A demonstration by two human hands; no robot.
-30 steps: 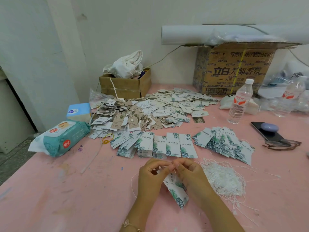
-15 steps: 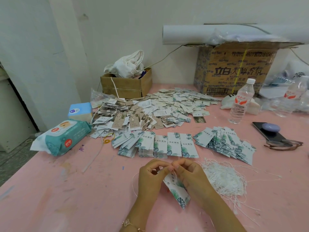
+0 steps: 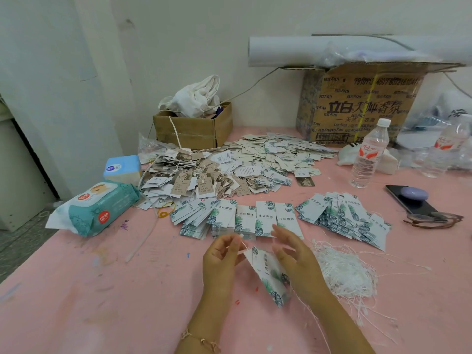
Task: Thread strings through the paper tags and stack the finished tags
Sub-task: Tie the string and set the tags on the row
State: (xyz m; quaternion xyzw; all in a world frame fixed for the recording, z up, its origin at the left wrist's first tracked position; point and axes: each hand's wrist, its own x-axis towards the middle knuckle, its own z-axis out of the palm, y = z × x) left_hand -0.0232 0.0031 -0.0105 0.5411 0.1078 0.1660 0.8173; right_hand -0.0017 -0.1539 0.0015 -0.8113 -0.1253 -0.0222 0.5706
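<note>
A white leaf-print paper tag (image 3: 268,272) sits tilted just above the pink table (image 3: 102,290) between my hands. My left hand (image 3: 221,261) pinches a thin white string (image 3: 242,245) that runs to the tag's top corner. My right hand (image 3: 293,256) hovers over the tag's right edge with its fingers spread and relaxed; its palm hides part of the tag. A loose pile of white strings (image 3: 342,272) lies right of my right hand. Rows of unstrung tags (image 3: 255,218) lie just beyond my hands, and a fanned stack of tags (image 3: 344,215) lies to their right.
A big heap of strung tags (image 3: 204,175) fills the table's middle. Wet wipes (image 3: 99,208) and a blue tissue pack (image 3: 122,167) sit left. A small carton (image 3: 194,129) and a large carton (image 3: 357,103) stand at the back. On the right are a water bottle (image 3: 367,157), a phone (image 3: 408,200) and glasses (image 3: 434,218).
My hands were pinched together at the tag's top; now they have parted. The left hand draws the string up and left, and the right hand's fingers have spread.
</note>
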